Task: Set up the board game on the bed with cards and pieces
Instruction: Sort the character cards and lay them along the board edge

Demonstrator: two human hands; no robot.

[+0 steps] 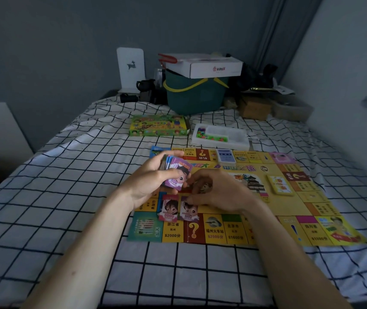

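Hands (178, 186) over board's (289, 219) near-left edge

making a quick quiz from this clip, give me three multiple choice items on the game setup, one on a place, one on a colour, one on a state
1. Where does the white tray of coloured pieces lie?
A. on the bed beyond the far edge of the game board
B. in the middle of the board
C. inside the green bin

2. What colour is the top note, marked 500, in the stack of play money?
A. green
B. purple
C. orange

3. What is the left hand doing?
A. lying flat and open on the bed
B. gripping the stack of play money
C. lifting the game box

Answers:
1 A: the tray sits on the checked bedsheet, just past the game board.
2 B: the card facing up is purple.
3 B: its fingers and thumb curl round the fanned stack above the board.
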